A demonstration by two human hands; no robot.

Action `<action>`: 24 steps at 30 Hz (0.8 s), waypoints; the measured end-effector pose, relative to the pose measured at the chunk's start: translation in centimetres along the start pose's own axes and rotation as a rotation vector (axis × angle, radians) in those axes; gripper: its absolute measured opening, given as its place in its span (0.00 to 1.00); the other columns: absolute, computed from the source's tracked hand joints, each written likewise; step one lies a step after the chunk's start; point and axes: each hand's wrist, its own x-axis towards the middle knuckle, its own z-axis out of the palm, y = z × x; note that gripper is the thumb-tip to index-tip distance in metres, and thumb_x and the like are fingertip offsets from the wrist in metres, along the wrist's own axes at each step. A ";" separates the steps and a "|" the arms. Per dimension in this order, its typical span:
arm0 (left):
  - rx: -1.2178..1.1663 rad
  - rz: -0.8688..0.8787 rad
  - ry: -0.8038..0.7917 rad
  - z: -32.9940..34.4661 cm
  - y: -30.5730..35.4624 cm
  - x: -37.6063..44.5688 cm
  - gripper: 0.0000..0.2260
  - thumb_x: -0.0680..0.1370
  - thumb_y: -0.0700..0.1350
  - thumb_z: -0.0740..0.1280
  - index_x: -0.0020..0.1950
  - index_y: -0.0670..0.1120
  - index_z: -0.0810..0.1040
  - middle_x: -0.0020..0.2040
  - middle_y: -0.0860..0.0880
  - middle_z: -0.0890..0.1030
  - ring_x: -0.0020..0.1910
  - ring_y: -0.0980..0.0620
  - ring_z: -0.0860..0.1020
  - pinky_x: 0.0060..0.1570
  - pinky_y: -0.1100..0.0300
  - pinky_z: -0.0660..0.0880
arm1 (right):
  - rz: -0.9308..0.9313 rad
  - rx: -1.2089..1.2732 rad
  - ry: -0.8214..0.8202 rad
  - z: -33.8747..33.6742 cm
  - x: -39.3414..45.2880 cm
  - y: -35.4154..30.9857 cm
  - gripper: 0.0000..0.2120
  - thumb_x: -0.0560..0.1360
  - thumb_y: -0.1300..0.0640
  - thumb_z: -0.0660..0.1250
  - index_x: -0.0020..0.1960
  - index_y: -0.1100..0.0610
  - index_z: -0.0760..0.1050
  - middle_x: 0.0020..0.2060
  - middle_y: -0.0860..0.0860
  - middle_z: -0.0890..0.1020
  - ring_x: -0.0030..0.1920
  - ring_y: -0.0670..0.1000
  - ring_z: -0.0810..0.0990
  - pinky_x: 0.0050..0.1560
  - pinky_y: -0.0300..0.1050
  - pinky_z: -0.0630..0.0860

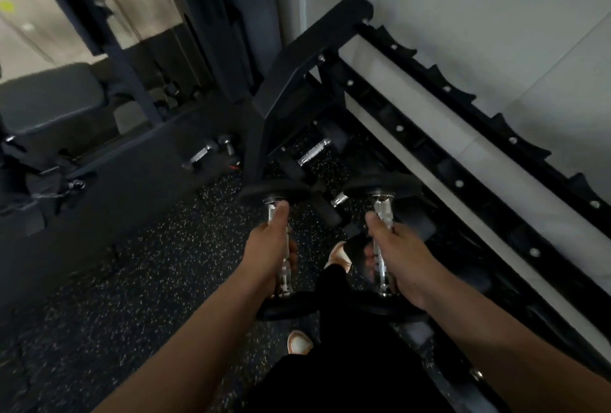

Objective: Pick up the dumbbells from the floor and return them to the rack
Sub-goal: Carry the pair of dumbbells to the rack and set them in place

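Observation:
My left hand (271, 252) is closed around the chrome handle of one dumbbell (274, 192), whose black plates show above and below my fist. My right hand (398, 252) grips the handle of a second dumbbell (383, 186) the same way. Both are held off the floor, side by side, in front of my legs. The black tiered dumbbell rack (429, 108) runs diagonally along the white wall to the right, its saddles bare on the upper tiers. Two more dumbbells (312, 151) lie low by the rack's left end, just beyond the ones I hold.
Black speckled rubber flooring (132, 280) spreads left. A padded bench (49, 98) and a machine frame (109, 32) stand at the upper left. A small dumbbell (201, 156) lies by the rack's left upright. My shoes (299, 341) are on the floor below the held dumbbells.

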 end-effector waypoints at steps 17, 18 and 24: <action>0.139 0.025 -0.154 14.6 16.7 13.0 0.24 0.75 0.65 0.65 0.45 0.42 0.75 0.24 0.48 0.73 0.20 0.51 0.70 0.23 0.60 0.68 | 0.035 0.109 0.175 -7.2 13.4 -12.3 0.21 0.77 0.37 0.63 0.49 0.57 0.77 0.29 0.51 0.79 0.29 0.50 0.78 0.33 0.46 0.76; 0.158 0.022 -0.164 15.2 17.1 13.5 0.24 0.75 0.65 0.65 0.44 0.43 0.75 0.24 0.48 0.73 0.20 0.51 0.70 0.23 0.60 0.69 | 0.032 0.118 0.183 -7.6 13.7 -12.5 0.21 0.78 0.38 0.62 0.50 0.57 0.77 0.30 0.51 0.80 0.28 0.49 0.78 0.31 0.45 0.76; 0.259 -0.004 -0.215 18.0 19.7 16.7 0.25 0.73 0.66 0.67 0.46 0.43 0.77 0.25 0.48 0.75 0.21 0.51 0.72 0.22 0.59 0.71 | 0.025 0.184 0.268 -8.5 15.7 -13.6 0.22 0.79 0.38 0.61 0.53 0.58 0.75 0.34 0.55 0.80 0.28 0.47 0.78 0.29 0.42 0.76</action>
